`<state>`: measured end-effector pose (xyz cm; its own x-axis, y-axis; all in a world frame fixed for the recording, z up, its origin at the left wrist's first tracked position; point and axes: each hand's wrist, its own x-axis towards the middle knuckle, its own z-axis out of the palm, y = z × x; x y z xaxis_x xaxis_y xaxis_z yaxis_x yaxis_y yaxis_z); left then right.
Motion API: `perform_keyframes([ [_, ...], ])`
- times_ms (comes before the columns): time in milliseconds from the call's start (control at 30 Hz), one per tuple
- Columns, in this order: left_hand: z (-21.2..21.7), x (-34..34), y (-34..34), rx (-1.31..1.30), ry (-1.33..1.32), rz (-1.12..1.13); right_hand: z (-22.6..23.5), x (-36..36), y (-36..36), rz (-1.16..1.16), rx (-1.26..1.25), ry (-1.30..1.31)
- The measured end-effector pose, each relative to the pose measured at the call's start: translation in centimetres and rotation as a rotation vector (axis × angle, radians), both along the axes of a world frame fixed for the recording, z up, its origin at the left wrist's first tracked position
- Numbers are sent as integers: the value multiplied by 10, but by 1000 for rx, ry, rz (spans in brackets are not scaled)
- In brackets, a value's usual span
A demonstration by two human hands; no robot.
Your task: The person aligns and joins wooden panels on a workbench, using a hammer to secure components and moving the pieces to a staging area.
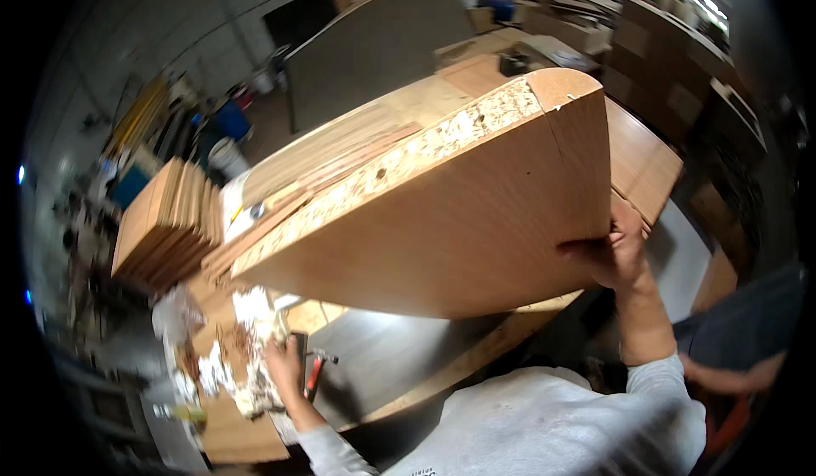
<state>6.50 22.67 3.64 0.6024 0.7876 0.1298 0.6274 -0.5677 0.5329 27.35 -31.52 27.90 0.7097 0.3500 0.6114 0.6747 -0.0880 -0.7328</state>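
A large curved wooden panel [459,204] is tilted up in front of me; its long upper edge shows bare chipboard with small holes, and the right end is rounded. My right hand [619,246] is closed round its right edge, thumb on the near face. Lower left, my left hand [283,365] is at the bench beside a crumpled whitish cloth [253,391]. Its fingers are curled by a small dark object [300,345], and what they hold is hard to make out. Close by lies a red-handled tool [314,377] with a metal head.
Stacked wooden panels [166,225] stand at left, and long strips lie behind the panel. A grey sheet [399,357] lies beneath it. A plastic bag [177,313] is on the bench at left. Another person's forearm [739,378] is close at right. Tall boards [663,59] stand behind.
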Motion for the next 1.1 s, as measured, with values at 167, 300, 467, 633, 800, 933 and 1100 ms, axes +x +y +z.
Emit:
perform_keyframes([
  [167, -12, 84, -129, -951, -737, -360, -27, -7, -45, -71, 133, 46],
  [300, -19, 132, -218, -1252, -1087, -458, -49, -12, -86, -444, -44, -282],
  [467, -16, 158, -285, -1212, -1054, -449, -149, -48, -124, -795, 422, 142],
  [633, 1, 167, -339, -1207, -932, -495, -213, -108, -178, -1097, 318, 57],
  [800, 20, 169, -384, -1191, -818, -623, -194, -128, -222, -1143, 515, 103],
  [933, -9, 161, -431, -1586, -691, -789, -186, -140, -292, -1254, 612, 225],
  [1100, 32, 160, -515, -961, -288, -1012, -208, -151, -365, -1542, 791, 547],
])
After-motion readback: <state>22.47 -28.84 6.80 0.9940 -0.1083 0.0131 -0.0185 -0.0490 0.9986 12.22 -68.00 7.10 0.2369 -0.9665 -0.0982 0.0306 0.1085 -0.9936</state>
